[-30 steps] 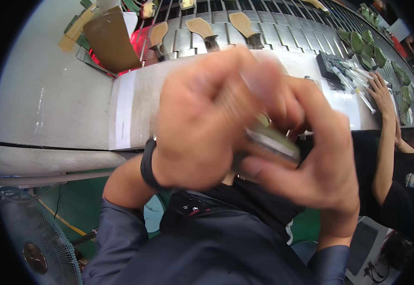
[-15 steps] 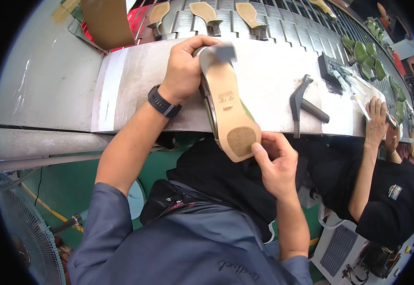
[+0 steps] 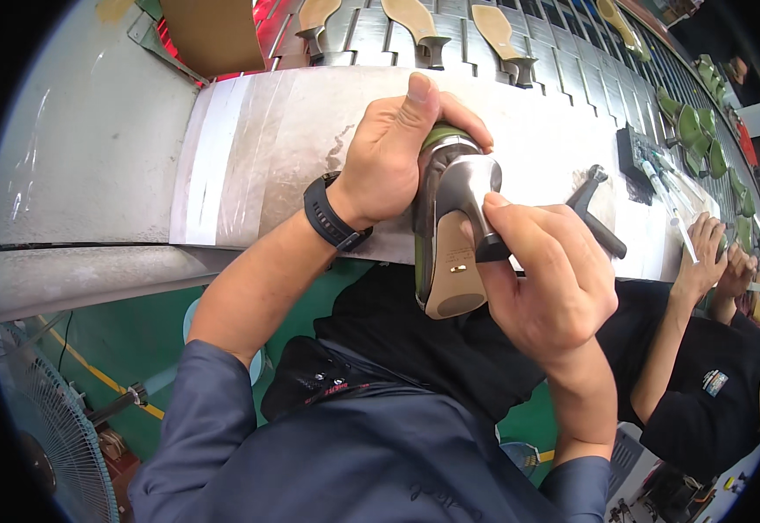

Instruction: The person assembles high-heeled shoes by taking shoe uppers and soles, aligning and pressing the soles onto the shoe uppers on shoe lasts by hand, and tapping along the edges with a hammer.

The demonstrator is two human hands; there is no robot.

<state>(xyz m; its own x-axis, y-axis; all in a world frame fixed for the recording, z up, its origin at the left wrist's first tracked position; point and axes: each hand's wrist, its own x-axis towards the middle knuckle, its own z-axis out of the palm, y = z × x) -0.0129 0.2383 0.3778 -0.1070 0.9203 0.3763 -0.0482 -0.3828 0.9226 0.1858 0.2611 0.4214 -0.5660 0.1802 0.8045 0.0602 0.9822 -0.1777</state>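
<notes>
Between my hands, above the front edge of the workbench, is a heeled shoe (image 3: 458,292) with a green upper, a tan sole and a glossy grey heel with a black tip. The heel faces up and the sole's toe end points toward me. My left hand (image 3: 389,161), a black watch on its wrist, is wrapped round the shoe's back end with the thumb raised; some fingers are hidden behind the shoe. Thumb and fingers of my right hand (image 3: 554,279) close on the heel (image 3: 465,192) near its tip.
A hammer (image 3: 591,213) lies on the white bench top (image 3: 284,131) to the right. Beyond is a slatted conveyor (image 3: 363,30) carrying tan-soled heeled pieces (image 3: 415,19) and green shoes (image 3: 689,126). A co-worker's hand (image 3: 701,253) is near a syringe-like tool (image 3: 683,234). A fan (image 3: 44,427) stands lower left.
The shoe has tilted so its heel now points toward me. My right hand has gone from the sole's toe end up to the heel; my left hand has shifted its hold, thumb raised.
</notes>
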